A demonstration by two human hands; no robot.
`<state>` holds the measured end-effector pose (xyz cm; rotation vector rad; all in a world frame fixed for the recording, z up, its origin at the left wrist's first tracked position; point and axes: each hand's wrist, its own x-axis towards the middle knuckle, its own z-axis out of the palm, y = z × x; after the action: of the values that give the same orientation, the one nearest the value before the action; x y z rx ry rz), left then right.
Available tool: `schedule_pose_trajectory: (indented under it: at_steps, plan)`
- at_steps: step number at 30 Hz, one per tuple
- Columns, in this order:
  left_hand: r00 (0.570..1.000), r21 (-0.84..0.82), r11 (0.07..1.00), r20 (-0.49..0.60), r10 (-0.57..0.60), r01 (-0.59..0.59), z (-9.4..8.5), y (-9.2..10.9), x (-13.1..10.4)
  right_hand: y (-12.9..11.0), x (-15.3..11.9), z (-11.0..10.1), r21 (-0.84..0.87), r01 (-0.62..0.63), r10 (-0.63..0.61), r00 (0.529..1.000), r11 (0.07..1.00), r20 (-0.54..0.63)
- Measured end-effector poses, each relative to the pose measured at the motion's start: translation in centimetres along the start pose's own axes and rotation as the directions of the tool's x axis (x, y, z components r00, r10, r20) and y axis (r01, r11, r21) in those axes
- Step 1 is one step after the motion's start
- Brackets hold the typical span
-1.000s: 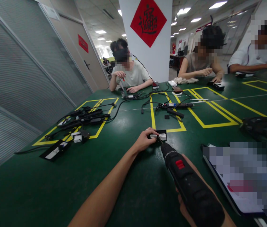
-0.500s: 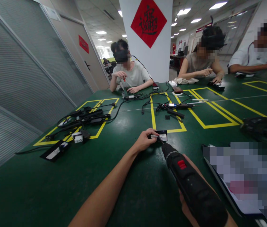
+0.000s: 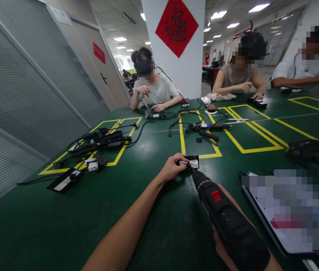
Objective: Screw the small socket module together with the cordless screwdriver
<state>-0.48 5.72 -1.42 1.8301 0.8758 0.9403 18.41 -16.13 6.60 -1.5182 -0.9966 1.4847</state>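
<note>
A black power drill (image 3: 227, 218) with a red switch points up and left across the green table (image 3: 86, 222). My right hand (image 3: 223, 244) is wrapped round its handle, mostly hidden beneath the drill body. The bit's tip meets a small black plate with white parts (image 3: 194, 162). At the plate's left end, my left hand (image 3: 174, 165) pinches it, with thumb and fingers close to the bit. What lies right under the fingertips is too small to make out.
Black cables (image 3: 103, 139) and a black-and-white piece (image 3: 93, 163) lie left, near a flat black panel (image 3: 64, 180). A tablet-like device (image 3: 292, 241) is at right, black headgear (image 3: 312, 152) behind it. A pen-like tool (image 3: 212, 126) lies ahead. Three people sit opposite.
The whole view has shifted very slightly. Both hands, the drill and the plate keep the same places relative to each other.
</note>
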Motion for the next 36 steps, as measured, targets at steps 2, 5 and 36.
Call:
schedule_pose_trajectory:
  at_steps: [2,5,36]
  plan:
    - [1.000,-0.005,1.000,-0.001,-0.005,0.005,0.0,0.0,0.0,0.1,0.1,-0.3,-0.010,-0.016,0.016,1.000,1.000,0.024]
    - [1.000,0.001,1.000,-0.013,-0.023,0.023,0.0,0.0,0.0,0.6,0.4,-0.6,-0.058,-0.015,0.016,1.000,0.998,0.018]
    - [0.999,-0.047,0.998,0.027,-0.027,0.029,-0.1,0.8,-0.2,2.2,0.8,-0.5,-0.108,0.054,-0.053,0.999,0.993,0.006]
